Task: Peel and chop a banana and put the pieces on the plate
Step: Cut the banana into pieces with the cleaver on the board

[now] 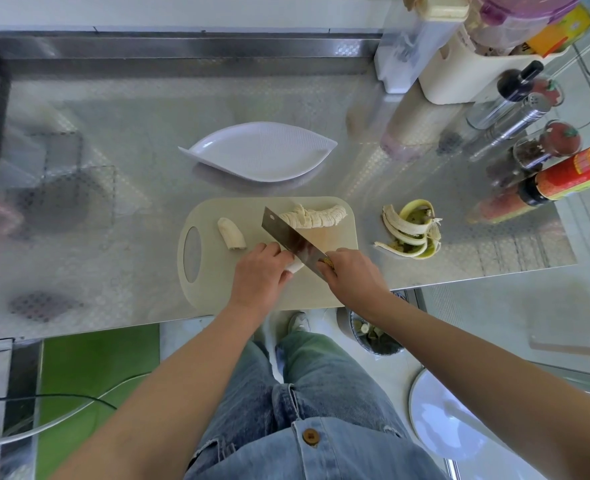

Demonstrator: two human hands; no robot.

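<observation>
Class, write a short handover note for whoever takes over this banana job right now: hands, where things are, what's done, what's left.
Left hand holds a banana piece down on the board. Right hand grips the knife, blade at that piece.
Slices lie along the board's far edge; a second piece lies uncut at left.
The plate beyond holds no banana. Peel lies on the counter, right.
Done: peeling, some chopping. Left: finish chopping, plate everything.

steel counter, white leaf-shaped plate, cream cutting board, banana peel, bottles along right edge
</observation>
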